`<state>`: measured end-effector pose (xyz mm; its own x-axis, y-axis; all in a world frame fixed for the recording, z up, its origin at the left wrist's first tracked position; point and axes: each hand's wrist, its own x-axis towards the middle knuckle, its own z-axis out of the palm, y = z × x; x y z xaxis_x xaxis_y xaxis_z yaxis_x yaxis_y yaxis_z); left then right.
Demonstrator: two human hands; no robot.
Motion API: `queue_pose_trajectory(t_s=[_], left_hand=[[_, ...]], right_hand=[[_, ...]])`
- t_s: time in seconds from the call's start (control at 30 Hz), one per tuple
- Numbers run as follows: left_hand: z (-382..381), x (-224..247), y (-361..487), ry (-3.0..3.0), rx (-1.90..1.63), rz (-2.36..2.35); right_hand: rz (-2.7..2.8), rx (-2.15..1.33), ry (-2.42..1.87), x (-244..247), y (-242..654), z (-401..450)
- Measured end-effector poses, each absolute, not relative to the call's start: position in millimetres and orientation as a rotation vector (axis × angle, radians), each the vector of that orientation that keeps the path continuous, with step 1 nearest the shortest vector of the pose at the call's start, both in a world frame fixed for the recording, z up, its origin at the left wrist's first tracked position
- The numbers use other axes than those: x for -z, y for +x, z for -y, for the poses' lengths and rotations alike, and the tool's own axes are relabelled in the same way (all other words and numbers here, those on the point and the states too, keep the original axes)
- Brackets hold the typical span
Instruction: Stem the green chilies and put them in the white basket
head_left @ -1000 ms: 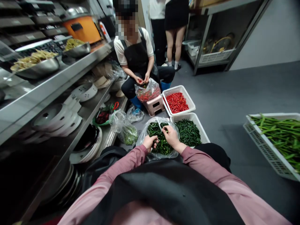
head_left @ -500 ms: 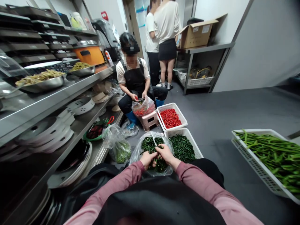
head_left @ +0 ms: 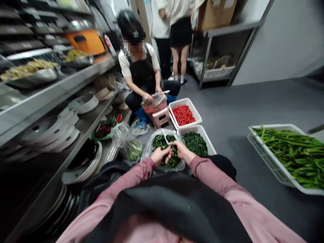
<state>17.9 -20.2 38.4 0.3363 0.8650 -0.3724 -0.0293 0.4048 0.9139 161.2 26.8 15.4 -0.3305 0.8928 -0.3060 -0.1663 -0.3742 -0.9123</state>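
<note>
My left hand [head_left: 160, 156] and my right hand [head_left: 179, 149] meet over an open clear plastic bag [head_left: 147, 152] of green chillies [head_left: 160, 140]. Both have their fingers closed in a pinch, with a bit of dark green chilli showing between them. Blur hides how many chillies they hold. Touching the bag on the right is a white basket [head_left: 209, 139] with more green chillies [head_left: 194, 144] in it. Behind that basket stands another white basket [head_left: 198, 118], filled with red chillies [head_left: 182, 115].
Opposite me a co-worker [head_left: 141, 67] sits with hands at a bag of red chillies [head_left: 155, 107] on a pink stool [head_left: 162, 117]. A metal shelf [head_left: 50, 91] runs along the left. At right lies a basket [head_left: 278, 165] of long green peppers. Two people stand behind.
My view has tipped downward, so the scene sits higher in the picture. My hands stay together over the bag. The co-worker's hands have moved lower, to the bag of red chillies.
</note>
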Motion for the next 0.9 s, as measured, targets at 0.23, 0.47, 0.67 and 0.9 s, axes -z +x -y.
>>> queue_pose_trajectory(t_s=[0.23,0.47,0.67,0.9], left_hand=[[13.4,-38.2,8.5,0.830,-0.736,-1.093],[16.9,-44.7,16.6,0.831,-0.651,-1.188],[15.0,-44.9,14.1,0.801,-0.719,-1.312],[17.4,-42.7,16.4,0.915,-0.678,-1.378]], right_hand=[[0.890,-2.248,-0.922,-29.1,166.9,-26.4],[1.409,-1.643,-1.139,-38.4,159.2,-15.6],[1.540,-1.106,-1.316,-28.7,162.1,-26.1],[1.543,-1.019,-1.293,-29.6,162.5,-25.3]])
